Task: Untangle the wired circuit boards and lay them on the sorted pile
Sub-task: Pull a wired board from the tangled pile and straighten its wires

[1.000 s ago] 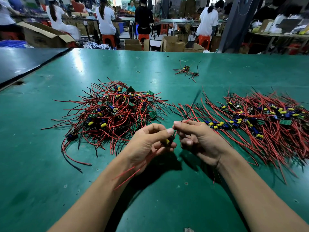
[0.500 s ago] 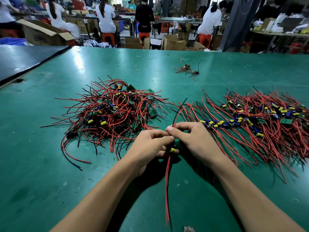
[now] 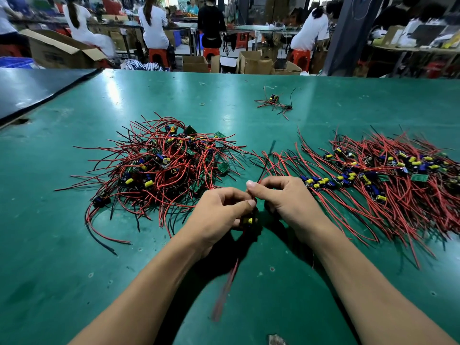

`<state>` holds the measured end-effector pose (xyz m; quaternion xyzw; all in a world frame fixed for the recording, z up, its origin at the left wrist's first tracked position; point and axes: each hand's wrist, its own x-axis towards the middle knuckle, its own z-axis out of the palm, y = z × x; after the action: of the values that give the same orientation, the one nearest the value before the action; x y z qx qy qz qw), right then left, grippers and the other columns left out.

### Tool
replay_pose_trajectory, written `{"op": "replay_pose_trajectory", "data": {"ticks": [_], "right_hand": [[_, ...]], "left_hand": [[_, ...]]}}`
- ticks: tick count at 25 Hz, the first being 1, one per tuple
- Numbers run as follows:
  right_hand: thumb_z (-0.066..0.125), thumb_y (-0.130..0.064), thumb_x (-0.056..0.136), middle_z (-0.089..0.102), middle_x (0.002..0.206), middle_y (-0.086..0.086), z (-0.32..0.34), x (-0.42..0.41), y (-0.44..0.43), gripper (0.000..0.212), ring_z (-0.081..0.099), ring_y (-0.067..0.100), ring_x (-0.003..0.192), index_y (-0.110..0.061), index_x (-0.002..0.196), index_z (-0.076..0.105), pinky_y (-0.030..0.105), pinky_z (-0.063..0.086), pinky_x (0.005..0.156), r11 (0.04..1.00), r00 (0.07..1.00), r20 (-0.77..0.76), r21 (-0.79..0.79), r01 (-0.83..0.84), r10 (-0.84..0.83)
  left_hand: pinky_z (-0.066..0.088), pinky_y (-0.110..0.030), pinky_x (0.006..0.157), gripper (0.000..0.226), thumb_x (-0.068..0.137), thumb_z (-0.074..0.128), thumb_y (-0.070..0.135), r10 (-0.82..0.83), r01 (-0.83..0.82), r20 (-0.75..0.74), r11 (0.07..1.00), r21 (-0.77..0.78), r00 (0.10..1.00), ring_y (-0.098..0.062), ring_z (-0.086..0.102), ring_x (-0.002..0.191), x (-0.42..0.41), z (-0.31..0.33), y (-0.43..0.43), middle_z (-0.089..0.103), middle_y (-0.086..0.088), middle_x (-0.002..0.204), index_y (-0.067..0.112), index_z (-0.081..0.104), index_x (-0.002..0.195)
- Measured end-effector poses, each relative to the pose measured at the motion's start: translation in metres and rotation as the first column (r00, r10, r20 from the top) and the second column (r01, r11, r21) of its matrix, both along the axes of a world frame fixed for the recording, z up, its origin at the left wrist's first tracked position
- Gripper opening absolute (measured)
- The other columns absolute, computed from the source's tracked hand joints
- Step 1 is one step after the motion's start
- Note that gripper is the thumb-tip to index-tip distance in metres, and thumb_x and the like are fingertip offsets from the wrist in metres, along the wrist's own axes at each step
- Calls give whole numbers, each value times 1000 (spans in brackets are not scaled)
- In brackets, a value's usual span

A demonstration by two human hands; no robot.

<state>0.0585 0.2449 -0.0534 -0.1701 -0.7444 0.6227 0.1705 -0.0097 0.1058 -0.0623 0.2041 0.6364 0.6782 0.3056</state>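
While people sit on red stools behind the scuffed green counter, the left hand grips a wired board and the right hand pinches its wires.

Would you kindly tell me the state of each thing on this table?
left hand: grips the held circuit board.
right hand: pinches its wires.
held circuit board: between both hands, red wires dangling.
tangled pile: jumbled.
sorted pile: wires lying roughly parallel.
stray bundle: lying apart, farther back.
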Motion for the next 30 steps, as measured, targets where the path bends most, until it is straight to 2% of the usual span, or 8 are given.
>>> {"op": "replay_pose_trajectory", "data": {"ticks": [2,5,7,12,17,20,23,30], "right_hand": [[78,-30,85,37,43,-4,-1,-3,1,33,25,9,39,-1,72,69,17,21,38,997,998,-23,-48,65,-66],[78,-26,84,41,45,0,0,-6,4,39,25,8,36,10,77,65,17,20,37,972,980,-87,-174,161,-178],[75,-25,87,51,53,0,2,-7,6,31,27,7,35,1,72,65,17,21,39,931,969,-113,-321,173,-219],[66,-32,94,35,50,-4,4,-10,9,39,25,6,29,-10,63,59,18,23,34,805,980,-4,-571,159,-197],[74,-43,86,36,47,-2,-3,-7,7,40,28,10,35,-14,61,62,20,21,41,943,978,-13,-270,195,-206],[76,-50,76,47,49,-5,-3,0,10,41,36,8,39,-10,73,72,17,28,39,988,997,-53,-148,46,-55],[80,-39,77,58,61,-1,-2,3,7,28,43,8,49,-12,74,74,16,36,46,993,993,-31,-47,-112,111],[82,-20,78,46,52,-3,-1,-2,13,26,35,9,39,-16,60,64,16,27,38,959,980,-106,-247,136,-167]], "left_hand": [[47,-38,75,14,88,67,1,-23,21,-44,999,-30,999,-17,60,65,0,-1,-1,66,-9,75,11,68,78],[48,-35,74,12,88,67,2,-95,92,-61,995,-41,994,-13,61,65,0,-1,-3,69,-5,75,11,67,80],[52,-26,67,13,89,67,2,-133,131,-72,991,-35,988,-13,63,65,1,1,-4,70,-4,74,11,67,80],[47,-23,66,12,87,67,0,-166,149,-184,984,-99,969,-15,59,66,4,4,-4,69,-3,72,11,70,81],[49,-20,59,10,89,66,4,-86,69,-223,994,-80,971,-11,55,60,13,1,1,64,-4,66,4,74,83],[51,-27,58,12,91,66,10,3,-4,-131,1000,-5,991,-16,56,57,9,0,0,62,-6,64,4,74,82],[50,-24,51,13,92,63,7,-4,6,-20,997,72,1000,-14,57,52,5,1,-3,62,-4,62,5,75,87],[44,-19,50,10,87,69,9,-95,97,-73,995,22,993,-11,54,50,5,1,-5,62,-4,61,-1,73,88]]}}
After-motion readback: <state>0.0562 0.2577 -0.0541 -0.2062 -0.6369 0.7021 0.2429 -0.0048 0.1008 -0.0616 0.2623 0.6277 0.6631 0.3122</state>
